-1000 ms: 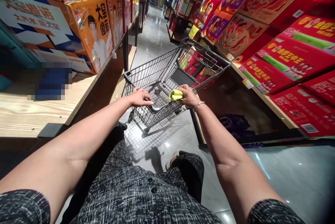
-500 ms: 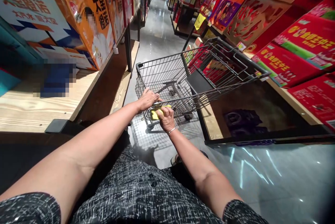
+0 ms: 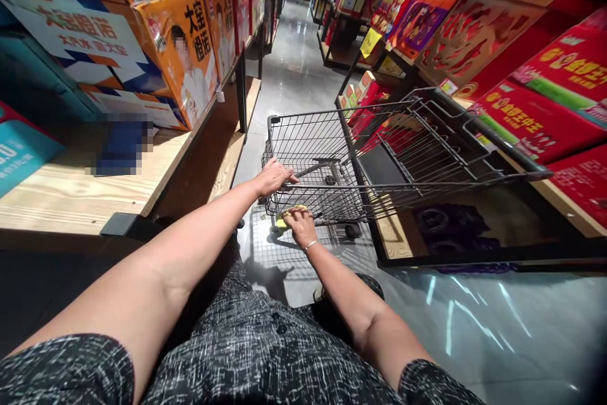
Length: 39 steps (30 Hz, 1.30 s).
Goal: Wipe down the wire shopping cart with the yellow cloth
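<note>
A dark wire shopping cart stands at an angle across the aisle, with its handle end to the right. My left hand is closed over the top rim at the cart's near corner. Below it, my right hand presses a yellow cloth against the wire side of the basket. The fingers cover much of the cloth, so its full shape is hidden. No goods show inside the basket.
At the left, orange and white drink cartons are stacked on a wooden shelf, beside a blurred blue object. Red gift boxes fill the right shelf, close to the cart's handle. The grey tiled aisle runs ahead between shelves.
My right hand and the yellow cloth have slid down from just under the rim to lower on the basket side. The cart's handle end has swung nearer. My left hand keeps its hold.
</note>
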Tool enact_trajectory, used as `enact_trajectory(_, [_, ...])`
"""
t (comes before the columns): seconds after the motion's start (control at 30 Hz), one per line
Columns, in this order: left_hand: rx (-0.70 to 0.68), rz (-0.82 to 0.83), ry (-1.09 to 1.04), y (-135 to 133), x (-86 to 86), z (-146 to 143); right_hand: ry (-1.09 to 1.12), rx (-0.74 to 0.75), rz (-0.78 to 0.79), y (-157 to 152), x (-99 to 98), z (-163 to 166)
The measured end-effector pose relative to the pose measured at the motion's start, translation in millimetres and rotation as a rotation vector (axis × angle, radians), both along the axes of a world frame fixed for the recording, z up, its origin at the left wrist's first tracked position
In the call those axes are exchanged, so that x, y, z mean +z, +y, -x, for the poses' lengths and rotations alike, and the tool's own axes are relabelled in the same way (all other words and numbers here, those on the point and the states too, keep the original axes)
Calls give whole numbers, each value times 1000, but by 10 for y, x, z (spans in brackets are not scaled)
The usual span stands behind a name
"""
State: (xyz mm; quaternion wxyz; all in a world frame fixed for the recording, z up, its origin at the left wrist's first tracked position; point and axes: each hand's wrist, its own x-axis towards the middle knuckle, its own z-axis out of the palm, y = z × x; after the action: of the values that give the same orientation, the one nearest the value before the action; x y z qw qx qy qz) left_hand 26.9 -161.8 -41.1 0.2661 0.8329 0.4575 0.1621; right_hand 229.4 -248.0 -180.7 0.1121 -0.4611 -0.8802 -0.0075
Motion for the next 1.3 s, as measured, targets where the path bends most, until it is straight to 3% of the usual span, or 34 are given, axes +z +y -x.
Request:
enact_trajectory(0.13, [2,14,27,26,45,2,206,-116,-318,153,571,-289])
enact_trajectory(0.23, [-7,66,72,42,126,-26,286,-222,-461,229,793,-419])
enact_trajectory(0.33, [0,158,96,29,220,-92,250,-226,-436,201,617,-348])
enact_trajectory(0.47, [-3,173,152,-18,257,-176,117,-217,-227,66,76,-94])
enact_trajectory(0.57, [19,127,151,-26,225,-193,50,-160,-62,-9,-208,34])
enact_trajectory(0.67, [25,128,121,-11,204,-185,35,-83,19,-18,-326,81])
enact_trajectory(0.77, [28,130,83,2,204,-173,14,-60,57,-7,-297,68])
enact_trajectory(0.83, [39,131,41,0,204,-165,5,-58,38,-10,-162,16])
enact_trajectory(0.9, [48,133,-3,-9,199,-155,29,-81,-53,-17,91,-74])
enact_trajectory(1.1, [47,86,-67,-39,152,-127,144,-212,-377,47,1151,-381])
enact_trajectory(1.17, [36,55,-11,-29,111,-122,70,-234,-369,95,1372,-488])
enact_trajectory(1.3, [46,-50,139,2,-3,-119,-88,-342,-253,169,1592,-980])
